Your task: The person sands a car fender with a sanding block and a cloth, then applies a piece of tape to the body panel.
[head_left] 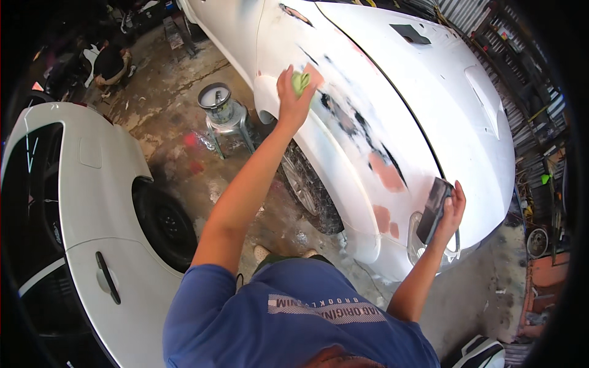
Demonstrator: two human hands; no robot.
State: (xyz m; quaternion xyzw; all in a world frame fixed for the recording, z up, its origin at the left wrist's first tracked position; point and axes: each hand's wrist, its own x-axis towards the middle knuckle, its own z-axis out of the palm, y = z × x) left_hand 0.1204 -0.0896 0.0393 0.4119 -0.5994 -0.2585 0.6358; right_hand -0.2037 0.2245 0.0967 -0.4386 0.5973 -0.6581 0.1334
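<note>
My left hand point(293, 92) presses a small green sponge point(300, 81) against the white car's fender point(343, 129), just above the wheel arch. The fender shows sanded patches, dark bare spots and pinkish filler areas point(386, 173). My right hand point(451, 211) holds a dark flat sanding block point(432, 208) against the fender near the headlight point(420, 242). Below my left arm is the car's front wheel point(310, 190). The white hood point(442, 80) stretches away to the right.
A second white car point(92, 202) with a dark wheel point(165, 224) stands close on the left. A metal stool with a round container point(222, 109) sits on the wet concrete floor point(184, 153). Another person point(112, 64) crouches far left. Cluttered shelves point(540, 122) line the right.
</note>
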